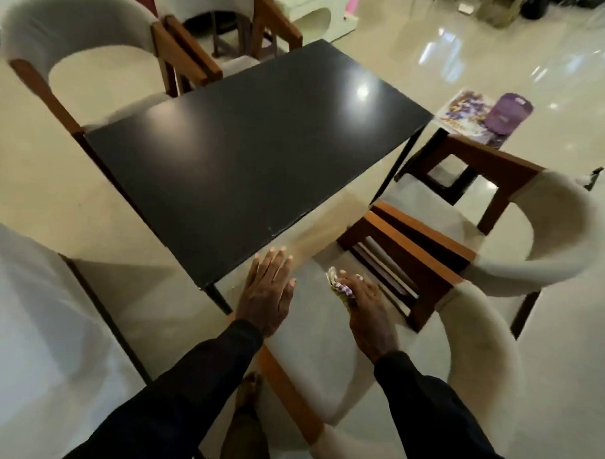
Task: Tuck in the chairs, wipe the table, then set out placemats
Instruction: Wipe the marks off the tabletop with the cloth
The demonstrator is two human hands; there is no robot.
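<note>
Long dark sleeves (200, 380) to wrists

Black table (249, 148); cream chairs (489, 342), brown wood frames

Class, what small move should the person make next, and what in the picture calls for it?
Probably push the nearest chair under the black table. Its seat sits out beyond the table's corner, the left hand is open above it, and the right hand grips a small patterned cloth, so wiping likely comes after.
</note>
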